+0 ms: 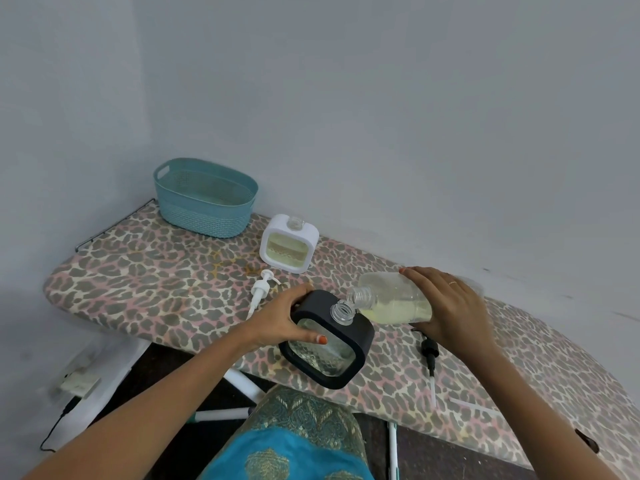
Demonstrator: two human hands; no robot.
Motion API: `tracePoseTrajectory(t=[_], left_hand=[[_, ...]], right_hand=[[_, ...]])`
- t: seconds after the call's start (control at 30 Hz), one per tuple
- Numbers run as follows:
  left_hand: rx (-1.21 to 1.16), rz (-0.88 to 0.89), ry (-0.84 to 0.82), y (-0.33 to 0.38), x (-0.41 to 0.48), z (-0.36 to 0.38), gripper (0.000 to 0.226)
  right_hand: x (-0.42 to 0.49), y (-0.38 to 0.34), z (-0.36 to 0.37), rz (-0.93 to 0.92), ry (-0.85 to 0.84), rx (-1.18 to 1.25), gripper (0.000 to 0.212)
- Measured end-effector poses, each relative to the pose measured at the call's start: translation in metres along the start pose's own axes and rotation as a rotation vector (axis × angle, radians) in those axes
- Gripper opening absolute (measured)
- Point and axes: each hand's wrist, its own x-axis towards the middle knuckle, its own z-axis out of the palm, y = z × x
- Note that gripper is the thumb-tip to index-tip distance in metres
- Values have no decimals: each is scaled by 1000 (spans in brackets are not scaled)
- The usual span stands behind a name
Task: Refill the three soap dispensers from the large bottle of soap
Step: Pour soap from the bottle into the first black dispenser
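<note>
My left hand (289, 322) grips a black-framed square soap dispenser (332, 344) with a clear body and an open threaded neck, tilted at the near edge of the ironing board (149, 271). My right hand (446, 306) holds the large clear bottle of pale yellow soap (391, 301) tipped on its side, its open mouth just above the black dispenser's neck. A white-framed square dispenser (289, 244) with soap inside stands uncapped farther back. A white pump head (261, 289) lies to the left and a black pump head (429, 355) lies to the right.
A teal plastic basket (204, 197) stands at the far left end of the leopard-print board, near the wall. A white straw-like tube (467, 405) lies on the board at the right. A power adapter and cable (78, 384) are on the floor to the left.
</note>
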Motion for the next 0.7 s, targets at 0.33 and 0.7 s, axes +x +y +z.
tracePoseTrajectory(t=[0.33, 0.7], left_hand=[[-20, 21, 13, 8, 8, -4, 55], [-9, 24, 134, 14, 43, -6, 48]], right_hand=[[-13, -1, 19, 224, 13, 217, 71], [-35, -16, 61, 826, 210, 811, 72]])
